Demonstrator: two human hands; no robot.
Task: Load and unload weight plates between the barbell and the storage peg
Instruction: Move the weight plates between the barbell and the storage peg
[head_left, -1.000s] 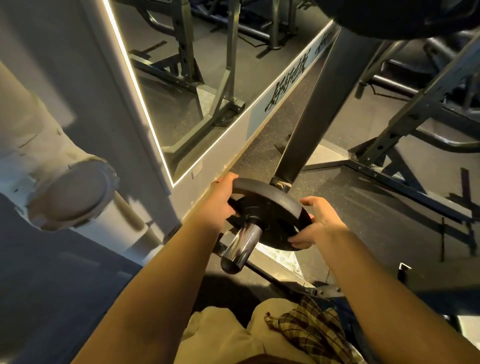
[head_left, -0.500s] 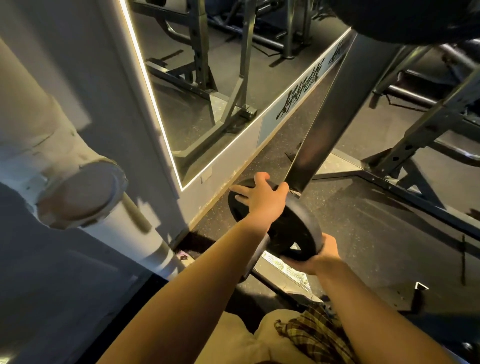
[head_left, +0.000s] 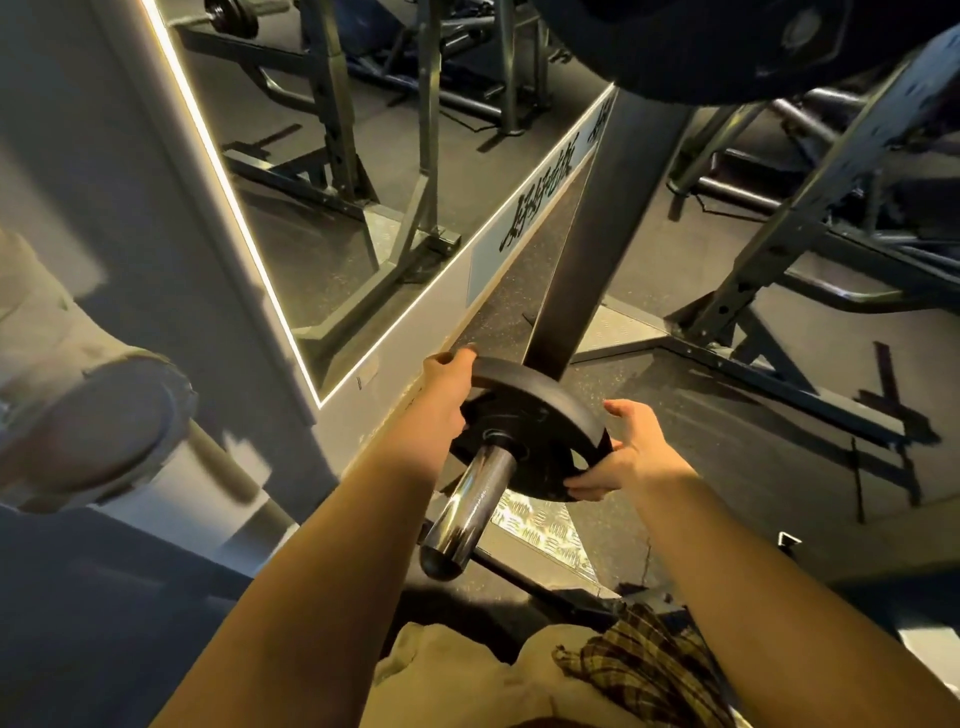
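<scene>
Against the rack's dark steel upright (head_left: 613, 218), you're gripping the round black weight plate (head_left: 530, 415) on its chrome storage peg (head_left: 467, 499), left hand (head_left: 441, 400) curled over the rim, right hand (head_left: 628, 457) cupping underneath, steadying it for sliding.

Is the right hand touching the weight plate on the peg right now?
Touching. The head view shows the right hand with its fingers on the weight plate's lower rim.
</scene>
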